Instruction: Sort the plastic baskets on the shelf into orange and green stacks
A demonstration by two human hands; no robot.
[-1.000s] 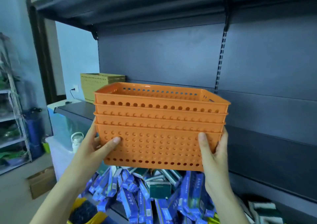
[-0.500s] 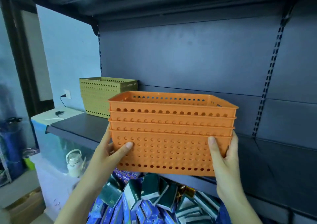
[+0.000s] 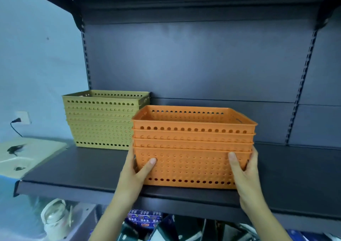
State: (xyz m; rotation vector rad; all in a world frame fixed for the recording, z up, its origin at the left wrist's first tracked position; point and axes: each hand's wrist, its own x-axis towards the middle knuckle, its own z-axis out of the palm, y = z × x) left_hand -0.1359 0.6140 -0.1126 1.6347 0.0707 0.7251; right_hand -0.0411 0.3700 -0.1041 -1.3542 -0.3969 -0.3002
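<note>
Orange stack [image 3: 191, 148] of 4 nested baskets was held up off the shelf [image 3: 77, 170] 1 s ago — now sits on it, frame centre. Left hand [image 3: 135, 172] and right hand [image 3: 244, 170] clamp its 2 ends, thumbs on front wall. Green stack [image 3: 103, 119] just behind-left.

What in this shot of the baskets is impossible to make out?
Head view only:
- The right end of the green stack is hidden behind the orange stack.
- Fingers of the left hand and right hand are hidden behind the baskets.
- Print on the boxes below is blurred.
</note>
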